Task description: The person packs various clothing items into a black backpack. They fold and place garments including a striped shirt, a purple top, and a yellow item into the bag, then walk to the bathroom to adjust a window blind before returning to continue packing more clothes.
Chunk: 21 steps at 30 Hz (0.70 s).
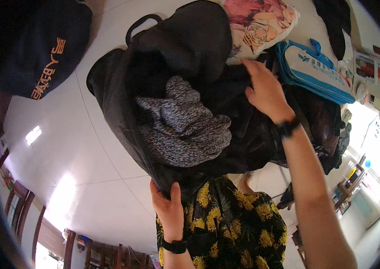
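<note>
A large black fabric bag [116, 111] with a loop handle lies opened before me. In its mouth sits a bunched grey speckled knit garment [190, 127]. My left hand [169, 205] pinches the bag's near edge between thumb and fingers. Over the right side, my right hand [265, 89] is spread above dark fabric, fingers apart, close to a plastic bag with a tiger print [260, 30]; whether its fingertips touch anything cannot be told. Both wrists wear black bands.
A blue and white zipped carry bag [314, 70] lies at the right on dark items. Dark cloth with orange lettering [48, 60] is at the upper left. Pale floor tiles [109, 201] lie below, and wooden furniture [351, 181] stands at the far right.
</note>
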Available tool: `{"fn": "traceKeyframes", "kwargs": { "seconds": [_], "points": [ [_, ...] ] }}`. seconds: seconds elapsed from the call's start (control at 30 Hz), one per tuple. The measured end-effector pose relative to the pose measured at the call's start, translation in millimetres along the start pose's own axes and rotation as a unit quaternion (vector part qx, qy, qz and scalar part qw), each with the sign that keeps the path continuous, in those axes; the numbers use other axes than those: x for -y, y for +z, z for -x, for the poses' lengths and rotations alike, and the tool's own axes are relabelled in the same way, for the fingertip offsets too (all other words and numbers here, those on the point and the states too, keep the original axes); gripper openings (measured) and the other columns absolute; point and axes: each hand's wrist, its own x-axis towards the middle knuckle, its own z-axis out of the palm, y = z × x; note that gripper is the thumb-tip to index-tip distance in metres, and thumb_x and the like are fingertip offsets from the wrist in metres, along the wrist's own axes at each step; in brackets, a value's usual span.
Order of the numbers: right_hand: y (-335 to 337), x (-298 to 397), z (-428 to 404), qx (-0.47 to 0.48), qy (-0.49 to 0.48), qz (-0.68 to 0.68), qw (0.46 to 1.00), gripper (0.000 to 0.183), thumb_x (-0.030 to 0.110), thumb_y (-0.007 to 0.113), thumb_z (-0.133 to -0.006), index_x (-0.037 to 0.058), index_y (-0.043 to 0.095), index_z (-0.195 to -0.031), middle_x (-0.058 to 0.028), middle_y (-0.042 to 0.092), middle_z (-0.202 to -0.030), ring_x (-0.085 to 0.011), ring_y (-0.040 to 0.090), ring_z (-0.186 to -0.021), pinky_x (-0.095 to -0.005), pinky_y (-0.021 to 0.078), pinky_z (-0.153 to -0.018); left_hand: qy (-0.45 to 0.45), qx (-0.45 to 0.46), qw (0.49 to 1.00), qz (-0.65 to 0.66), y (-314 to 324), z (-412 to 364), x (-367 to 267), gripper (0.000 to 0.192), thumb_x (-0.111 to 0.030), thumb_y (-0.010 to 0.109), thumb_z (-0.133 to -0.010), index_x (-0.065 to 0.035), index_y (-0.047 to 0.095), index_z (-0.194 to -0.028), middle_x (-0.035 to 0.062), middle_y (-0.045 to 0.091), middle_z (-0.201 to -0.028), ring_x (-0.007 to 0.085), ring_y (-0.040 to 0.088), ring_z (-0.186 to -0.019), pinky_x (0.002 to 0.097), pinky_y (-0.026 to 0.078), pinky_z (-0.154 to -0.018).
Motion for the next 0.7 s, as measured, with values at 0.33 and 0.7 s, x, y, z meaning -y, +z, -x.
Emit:
{"fn": "traceKeyframes", "kwargs": {
  "seconds": [0.33, 0.7],
  "points": [
    [70, -22, 76, 0.332, 0.085, -0.016, 0.939, 0.041, 0.015, 0.059, -0.076, 0.0038, 0.052, -0.114, -0.0174, 0.062, -0.09, -0.0313, 0.059, -0.086, -0.0389, 0.0475, -0.079, 0.028, 0.001, 0.907, -0.42, 11, 2, 18, 0.064, -0.012, 0.047, -0.088, -0.002, 0.009, -0.138, 0.0194, 0.052, -0.094, 0.0263, 0.049, -0.075, 0.0339, 0.042, -0.073],
    [37, 139, 102, 0.397, 0.008, -0.573, 0.717, 0.032, 0.025, 0.047, -0.086, -0.005, 0.058, -0.087, -0.0238, 0.058, -0.079, -0.0286, 0.058, -0.072, -0.0355, 0.0447, -0.069, 0.127, -0.094, 0.982, 0.105, -6, 2, 43, 0.052, 0.004, 0.035, -0.085, -0.0053, 0.026, -0.135, 0.0126, 0.044, -0.127, 0.022, 0.047, -0.112, 0.036, 0.039, -0.094]
  ]
}}
